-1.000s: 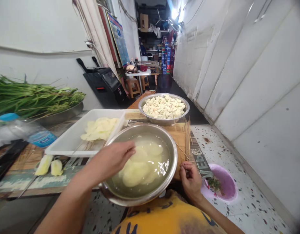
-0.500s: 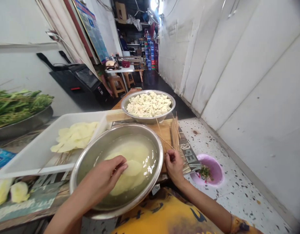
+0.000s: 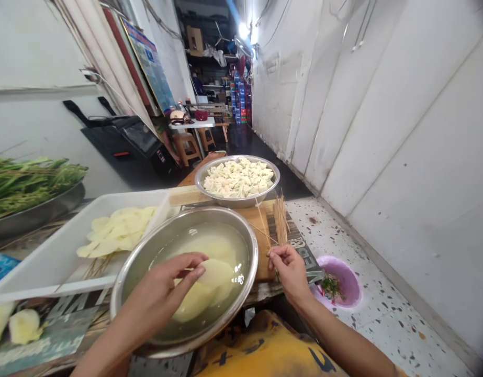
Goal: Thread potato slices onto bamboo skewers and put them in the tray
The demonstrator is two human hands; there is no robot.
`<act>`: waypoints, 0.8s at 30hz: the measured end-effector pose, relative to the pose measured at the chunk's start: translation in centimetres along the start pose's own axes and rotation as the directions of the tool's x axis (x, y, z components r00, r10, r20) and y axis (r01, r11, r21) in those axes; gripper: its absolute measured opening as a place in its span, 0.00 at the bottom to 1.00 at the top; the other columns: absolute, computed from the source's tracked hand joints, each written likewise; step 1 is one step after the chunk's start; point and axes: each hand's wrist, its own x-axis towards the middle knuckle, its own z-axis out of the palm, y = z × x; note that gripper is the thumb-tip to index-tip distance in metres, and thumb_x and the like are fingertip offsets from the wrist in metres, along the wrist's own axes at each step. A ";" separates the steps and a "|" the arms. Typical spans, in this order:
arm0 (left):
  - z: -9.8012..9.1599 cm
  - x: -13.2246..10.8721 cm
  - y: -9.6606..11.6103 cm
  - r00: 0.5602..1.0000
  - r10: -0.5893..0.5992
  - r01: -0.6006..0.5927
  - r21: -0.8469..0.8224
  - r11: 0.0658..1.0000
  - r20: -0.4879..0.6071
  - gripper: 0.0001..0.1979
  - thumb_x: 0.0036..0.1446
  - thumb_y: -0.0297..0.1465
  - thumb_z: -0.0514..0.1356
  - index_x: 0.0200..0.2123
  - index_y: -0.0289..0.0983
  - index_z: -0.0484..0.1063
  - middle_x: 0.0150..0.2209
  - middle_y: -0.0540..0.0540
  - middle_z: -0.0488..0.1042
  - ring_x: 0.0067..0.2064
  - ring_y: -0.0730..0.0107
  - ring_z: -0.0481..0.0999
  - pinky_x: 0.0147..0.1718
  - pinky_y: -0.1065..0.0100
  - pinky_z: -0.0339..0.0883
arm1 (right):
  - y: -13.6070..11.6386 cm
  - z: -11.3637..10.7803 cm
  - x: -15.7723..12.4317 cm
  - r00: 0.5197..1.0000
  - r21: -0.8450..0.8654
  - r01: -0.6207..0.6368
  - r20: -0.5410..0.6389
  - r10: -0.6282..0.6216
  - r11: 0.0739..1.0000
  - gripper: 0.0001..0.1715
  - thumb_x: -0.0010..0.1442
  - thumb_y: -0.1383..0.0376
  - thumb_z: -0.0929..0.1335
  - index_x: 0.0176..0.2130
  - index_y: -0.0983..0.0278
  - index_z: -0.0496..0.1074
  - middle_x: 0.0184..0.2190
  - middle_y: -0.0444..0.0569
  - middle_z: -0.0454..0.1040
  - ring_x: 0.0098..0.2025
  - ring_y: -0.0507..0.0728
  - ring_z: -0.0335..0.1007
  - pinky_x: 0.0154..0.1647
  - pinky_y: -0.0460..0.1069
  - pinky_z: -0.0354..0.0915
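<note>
My left hand [image 3: 178, 285] is over a steel basin [image 3: 254, 262] of cloudy water. Its thumb and fingers pinch the edge of a thin, pale yellow potato slice [image 3: 217, 272]. More slices [image 3: 192, 301] lie under the water. Just right of the basin's rim, my right hand [image 3: 291, 269] is closed in a pinch on a thin bamboo skewer [image 3: 262, 222], which slants up and away over a wooden board [image 3: 260, 267]. A second thin stick crosses near the fingertips; whether it is held too, I cannot make out. Loose skewers [image 3: 280, 220] lie in a bundle beyond this hand.
Behind the basin stands a steel bowl of cauliflower pieces [image 3: 239, 178]. A white tray [image 3: 37, 272] with skewered slices [image 3: 118, 230] is at left, beside a pan of leafy greens [image 3: 29, 183]. A purple tub [image 3: 355, 288] with scraps is on the floor at right.
The potato slice in my left hand has come up and shows more plainly. My right hand has shifted slightly right and turned. The whole view has tilted a little upward.
</note>
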 end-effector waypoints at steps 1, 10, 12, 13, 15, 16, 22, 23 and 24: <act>-0.3 -0.2 0.2 0.999 0.003 -0.006 -0.067 0.998 -0.035 0.14 0.54 0.44 0.51 0.33 0.42 0.69 0.47 0.44 0.72 0.45 0.62 0.71 0.39 0.67 0.65 | -1.4 -0.2 -0.4 1.000 0.013 0.012 0.024 -0.012 1.000 0.05 0.57 0.68 0.62 0.28 0.62 0.62 0.28 0.45 0.70 0.21 0.50 0.65 0.23 0.46 0.64; -1.2 0.2 0.8 0.962 -0.225 0.073 -0.644 0.762 -0.157 0.12 0.46 0.40 0.62 0.25 0.37 0.68 0.52 0.43 0.68 0.51 0.58 0.67 0.42 0.63 0.67 | -7.7 -0.1 -0.9 0.837 -0.089 0.365 0.468 -0.285 0.927 0.09 0.48 0.76 0.63 0.25 0.62 0.61 0.23 0.43 0.67 0.24 0.50 0.61 0.25 0.44 0.60; -0.9 0.7 0.5 0.940 -0.310 0.073 -0.807 0.586 -0.140 0.12 0.44 0.38 0.64 0.26 0.37 0.69 0.47 0.44 0.71 0.45 0.61 0.71 0.38 0.64 0.69 | -7.2 0.0 -0.7 0.815 -0.031 0.352 0.501 -0.290 0.935 0.09 0.48 0.76 0.63 0.25 0.63 0.61 0.25 0.44 0.69 0.25 0.49 0.63 0.25 0.43 0.60; -0.9 0.9 0.4 0.931 -0.336 0.064 -0.842 0.536 -0.144 0.12 0.42 0.38 0.65 0.27 0.37 0.69 0.44 0.45 0.73 0.42 0.63 0.71 0.38 0.65 0.69 | -6.9 0.0 -0.7 0.809 -0.016 0.345 0.511 -0.289 0.939 0.08 0.48 0.75 0.63 0.25 0.63 0.61 0.25 0.44 0.69 0.25 0.49 0.63 0.25 0.43 0.61; -0.9 1.1 0.1 0.917 -0.361 0.072 -0.824 0.563 -0.167 0.12 0.40 0.37 0.67 0.26 0.37 0.70 0.42 0.46 0.74 0.41 0.65 0.71 0.38 0.69 0.68 | -6.5 0.1 -0.8 0.795 0.001 0.333 0.537 -0.282 0.943 0.08 0.47 0.75 0.64 0.24 0.63 0.62 0.25 0.44 0.70 0.25 0.49 0.64 0.25 0.43 0.61; -1.0 1.2 -0.1 0.909 -0.375 0.096 -0.786 0.611 -0.181 0.13 0.39 0.38 0.67 0.25 0.37 0.71 0.42 0.46 0.74 0.42 0.65 0.71 0.37 0.71 0.68 | -6.4 0.1 -0.8 0.782 0.006 0.335 0.556 -0.282 0.942 0.08 0.46 0.75 0.64 0.24 0.64 0.62 0.24 0.44 0.70 0.25 0.49 0.65 0.24 0.42 0.60; -2.2 0.7 -0.1 0.803 -0.548 0.326 -0.600 0.731 -0.232 0.20 0.30 0.47 0.67 0.24 0.39 0.74 0.38 0.47 0.77 0.41 0.60 0.72 0.32 0.72 0.68 | -4.4 -3.0 4.3 0.637 -0.165 0.362 0.762 -0.114 0.918 0.07 0.57 0.64 0.66 0.36 0.62 0.73 0.33 0.43 0.76 0.32 0.49 0.71 0.32 0.44 0.65; -2.3 0.6 0.0 0.793 -0.559 0.338 -0.587 0.735 -0.244 0.20 0.29 0.48 0.67 0.24 0.40 0.75 0.37 0.47 0.77 0.41 0.59 0.72 0.32 0.72 0.68 | -3.4 -3.9 6.0 0.782 -0.414 0.281 0.622 0.044 0.866 0.10 0.61 0.61 0.63 0.37 0.60 0.73 0.33 0.42 0.76 0.33 0.50 0.71 0.34 0.44 0.66; -2.4 0.6 0.2 0.786 -0.562 0.343 -0.577 0.741 -0.256 0.20 0.28 0.49 0.66 0.23 0.40 0.75 0.37 0.48 0.77 0.41 0.59 0.72 0.33 0.71 0.68 | -2.1 -4.6 7.9 0.863 -0.542 0.205 0.493 0.110 0.815 0.14 0.64 0.61 0.59 0.40 0.62 0.72 0.36 0.46 0.75 0.36 0.52 0.71 0.35 0.47 0.67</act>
